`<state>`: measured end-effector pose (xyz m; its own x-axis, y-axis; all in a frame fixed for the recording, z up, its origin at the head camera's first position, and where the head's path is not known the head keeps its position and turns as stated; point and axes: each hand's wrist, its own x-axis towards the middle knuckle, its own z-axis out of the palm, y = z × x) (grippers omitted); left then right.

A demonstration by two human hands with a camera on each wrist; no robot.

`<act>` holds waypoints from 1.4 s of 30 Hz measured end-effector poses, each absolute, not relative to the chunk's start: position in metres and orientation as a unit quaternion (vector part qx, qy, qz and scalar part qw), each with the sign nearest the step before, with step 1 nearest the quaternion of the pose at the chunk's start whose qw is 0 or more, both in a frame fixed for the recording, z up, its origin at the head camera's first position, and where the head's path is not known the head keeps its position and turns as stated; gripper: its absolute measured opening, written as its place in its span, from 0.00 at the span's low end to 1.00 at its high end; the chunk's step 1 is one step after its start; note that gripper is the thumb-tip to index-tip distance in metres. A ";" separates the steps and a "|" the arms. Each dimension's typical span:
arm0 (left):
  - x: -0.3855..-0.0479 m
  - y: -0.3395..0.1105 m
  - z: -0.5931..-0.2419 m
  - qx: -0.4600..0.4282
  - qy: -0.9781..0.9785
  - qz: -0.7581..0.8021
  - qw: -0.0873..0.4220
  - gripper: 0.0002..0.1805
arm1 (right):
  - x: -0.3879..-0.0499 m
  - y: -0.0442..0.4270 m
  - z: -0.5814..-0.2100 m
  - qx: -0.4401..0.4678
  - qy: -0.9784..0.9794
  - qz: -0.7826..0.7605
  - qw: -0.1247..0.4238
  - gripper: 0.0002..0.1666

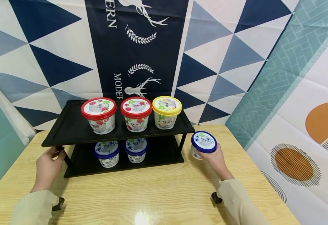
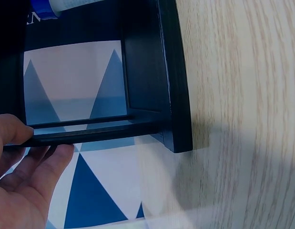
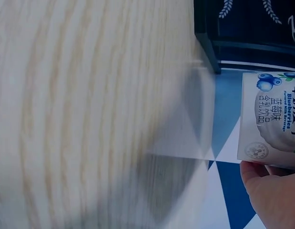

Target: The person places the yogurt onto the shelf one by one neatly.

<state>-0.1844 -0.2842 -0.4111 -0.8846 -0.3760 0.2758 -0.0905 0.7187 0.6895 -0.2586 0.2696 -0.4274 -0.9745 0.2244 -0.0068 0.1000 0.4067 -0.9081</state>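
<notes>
A black two-tier shelf [image 1: 74, 125] stands on the table. My left hand [image 1: 49, 166] pinches its front left post [image 2: 95, 135] between thumb and fingers. To the right of the shelf, my right hand [image 1: 215, 159] grips a blue-lidded blueberry milk cup [image 1: 203, 142] by its side. That cup [image 3: 271, 119] is upright, and its base appears raised off the table in the right wrist view. On the top tier are two red-lidded cups [image 1: 100, 115] [image 1: 136, 114] and one yellow-lidded cup [image 1: 166, 112]. Two more blue-lidded cups [image 1: 106, 154] [image 1: 136, 150] sit on the lower tier, partly hidden by the upper one.
The wooden table [image 1: 130, 197] extends in front of the shelf and to both sides. A patterned cloth [image 1: 208, 40] hangs directly behind. Other patterned cloth [image 1: 301, 131] lines the right side. A dark wrist device [image 1: 216, 197] shows below the right sleeve.
</notes>
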 end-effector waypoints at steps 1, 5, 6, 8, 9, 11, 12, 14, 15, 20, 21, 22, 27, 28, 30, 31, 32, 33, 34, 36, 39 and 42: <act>-0.184 -0.284 -0.411 0.130 -0.904 -0.353 0.202 0.18 | -0.257 0.269 -0.426 -0.096 -0.837 0.536 0.058 0.64; -0.184 -0.284 -0.411 0.131 -0.904 -0.355 0.201 0.18 | -0.253 0.266 -0.422 -0.091 -0.839 0.534 0.053 0.62; -0.184 -0.284 -0.411 0.132 -0.904 -0.355 0.200 0.18 | -0.252 0.265 -0.422 -0.089 -0.839 0.534 0.053 0.62; -0.184 -0.284 -0.411 0.133 -0.904 -0.354 0.199 0.18 | -0.251 0.264 -0.421 -0.085 -0.840 0.533 0.052 0.62; -0.184 -0.284 -0.411 0.133 -0.904 -0.354 0.198 0.18 | -0.250 0.264 -0.421 -0.082 -0.840 0.534 0.054 0.61; -0.184 -0.284 -0.411 0.134 -0.904 -0.355 0.197 0.18 | -0.249 0.264 -0.421 -0.076 -0.839 0.535 0.056 0.61; -0.184 -0.284 -0.411 0.134 -0.904 -0.356 0.197 0.18 | -0.248 0.264 -0.421 -0.073 -0.839 0.537 0.056 0.61; -0.184 -0.284 -0.411 0.136 -0.903 -0.358 0.197 0.18 | -0.247 0.264 -0.421 -0.066 -0.837 0.541 0.059 0.61; -0.184 -0.283 -0.411 0.136 -0.902 -0.358 0.197 0.18 | -0.246 0.263 -0.421 -0.064 -0.837 0.540 0.059 0.61; -0.184 -0.283 -0.410 0.134 -0.902 -0.357 0.203 0.18 | -0.241 0.260 -0.420 -0.061 -0.840 0.537 0.056 0.60; -0.184 -0.283 -0.410 0.133 -0.902 -0.357 0.204 0.18 | -0.240 0.259 -0.419 -0.061 -0.840 0.537 0.055 0.60; -0.184 -0.283 -0.410 0.132 -0.902 -0.357 0.205 0.18 | -0.239 0.258 -0.419 -0.060 -0.839 0.538 0.055 0.60; -0.184 -0.283 -0.411 0.129 -0.901 -0.357 0.208 0.17 | -0.237 0.253 -0.416 -0.051 -0.840 0.538 0.056 0.59; -0.184 -0.284 -0.411 0.129 -0.902 -0.357 0.208 0.17 | -0.236 0.251 -0.415 -0.050 -0.840 0.538 0.055 0.58; -0.184 -0.284 -0.411 0.129 -0.902 -0.356 0.208 0.17 | -0.235 0.249 -0.414 -0.048 -0.841 0.536 0.050 0.58; -0.184 -0.284 -0.411 0.130 -0.902 -0.356 0.207 0.17 | -0.234 0.248 -0.413 -0.047 -0.843 0.534 0.049 0.58; -0.184 -0.284 -0.411 0.130 -0.902 -0.356 0.206 0.17 | -0.233 0.247 -0.412 -0.046 -0.844 0.532 0.047 0.58; -0.184 -0.284 -0.411 0.131 -0.902 -0.357 0.205 0.17 | -0.232 0.246 -0.412 -0.046 -0.845 0.530 0.044 0.58; -0.184 -0.284 -0.411 0.131 -0.902 -0.358 0.204 0.17 | -0.232 0.245 -0.411 -0.046 -0.847 0.528 0.041 0.58; -0.184 -0.284 -0.411 0.131 -0.902 -0.359 0.204 0.18 | -0.230 0.243 -0.409 -0.044 -0.849 0.525 0.038 0.59; -0.184 -0.284 -0.411 0.130 -0.902 -0.359 0.202 0.18 | -0.230 0.239 -0.407 -0.044 -0.849 0.525 0.035 0.59; -0.184 -0.284 -0.410 0.129 -0.902 -0.360 0.201 0.18 | -0.230 0.236 -0.406 -0.049 -0.852 0.521 0.032 0.59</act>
<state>-0.1836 -0.2839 -0.4105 -0.8857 -0.3776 0.2700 -0.0884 0.7082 0.7005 -0.2305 0.2356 -0.4063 -0.9931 0.1172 0.0041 0.0497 0.4527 -0.8903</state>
